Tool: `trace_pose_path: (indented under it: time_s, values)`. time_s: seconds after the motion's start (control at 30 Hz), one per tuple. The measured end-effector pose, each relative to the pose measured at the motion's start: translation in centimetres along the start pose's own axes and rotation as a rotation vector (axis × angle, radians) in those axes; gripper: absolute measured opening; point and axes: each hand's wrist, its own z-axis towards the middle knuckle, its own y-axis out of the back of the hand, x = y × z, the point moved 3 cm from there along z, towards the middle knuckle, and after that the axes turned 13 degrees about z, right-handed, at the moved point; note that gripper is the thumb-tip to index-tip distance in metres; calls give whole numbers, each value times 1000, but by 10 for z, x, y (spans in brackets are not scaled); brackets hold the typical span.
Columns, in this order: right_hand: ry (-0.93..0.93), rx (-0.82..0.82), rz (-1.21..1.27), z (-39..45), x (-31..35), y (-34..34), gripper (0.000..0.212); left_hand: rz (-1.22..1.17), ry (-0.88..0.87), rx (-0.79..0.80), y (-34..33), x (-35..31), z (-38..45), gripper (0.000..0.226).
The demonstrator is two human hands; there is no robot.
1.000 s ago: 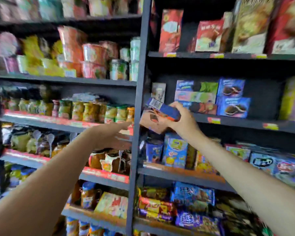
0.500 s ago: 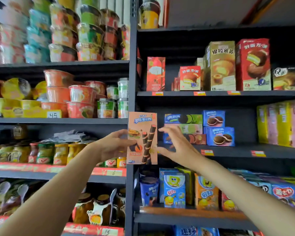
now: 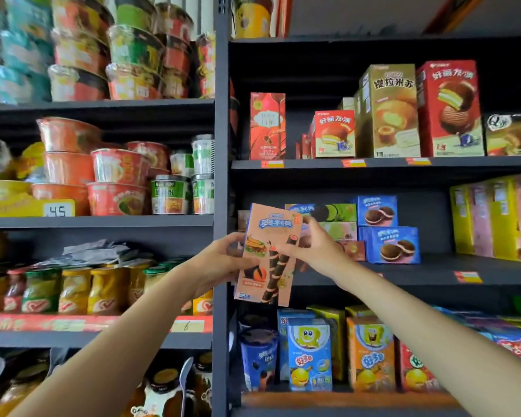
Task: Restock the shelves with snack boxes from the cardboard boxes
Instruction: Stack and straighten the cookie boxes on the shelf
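An orange snack box with a picture of chocolate rolls stands upright in the air, in front of the left end of the middle right-hand shelf. My left hand grips its left edge, thumb across the front. My right hand holds its right edge near the top. Behind the box a similar box stands at the shelf's left end, mostly hidden. Blue and green cookie boxes are stacked just to the right on the same shelf.
A dark metal upright separates the two shelf bays, just left of the held box. Instant noodle cups and jars fill the left bay. Tall cake boxes stand on the shelf above, cartoon snack boxes below.
The box went from lying flat in my right hand to upright between both hands. My right hand now grips its right edge, and the box sits further right, past the upright.
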Motion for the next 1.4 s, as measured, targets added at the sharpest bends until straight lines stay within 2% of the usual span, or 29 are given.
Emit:
trace_pose_path:
  time_s: [0.07, 0.17, 0.27, 0.4, 0.5, 0.67, 0.73, 0.87, 1.0, 1.1, 1.23, 1.3, 1.4]
  values:
    - [-17, -35, 38, 18, -11, 7, 61, 200, -16, -116, -4, 0, 14, 42]
    - [20, -152, -1, 51, -21, 23, 66, 717, -55, -318, -3, -6, 39, 47]
    - [89, -222, -223, 86, -30, 37, 64, 891, -56, -376, -8, -6, 68, 38]
    - [119, -119, -283, 126, -51, 22, 60, 987, -64, -368, -11, 8, 113, 34]
    - [139, -60, -333, 160, -68, 3, 56, 1024, -29, -269, -14, 23, 144, 39]
    - [66, -25, -436, 208, -90, -28, 56, 1061, 170, -101, -13, 50, 182, 42]
    - [58, -19, -480, 222, -98, -40, 56, 1094, 195, -69, -12, 54, 192, 42]
    - [100, -16, -509, 244, -111, -50, 52, 1135, 199, -69, -10, 61, 212, 42]
    - [142, 29, -601, 249, -115, -51, 59, 1143, 256, -58, -7, 69, 222, 55]
    - [128, 53, -621, 247, -114, -51, 51, 1138, 269, -63, -8, 71, 226, 53]
    - [121, 83, -689, 241, -109, -47, 43, 1143, 237, -98, -11, 68, 221, 45]
    - [168, 71, -700, 230, -97, -46, 27, 1188, 158, -147, -12, 62, 215, 44]
    - [192, 44, -674, 205, -77, -44, 17, 1217, 2, -221, -16, 46, 197, 35]
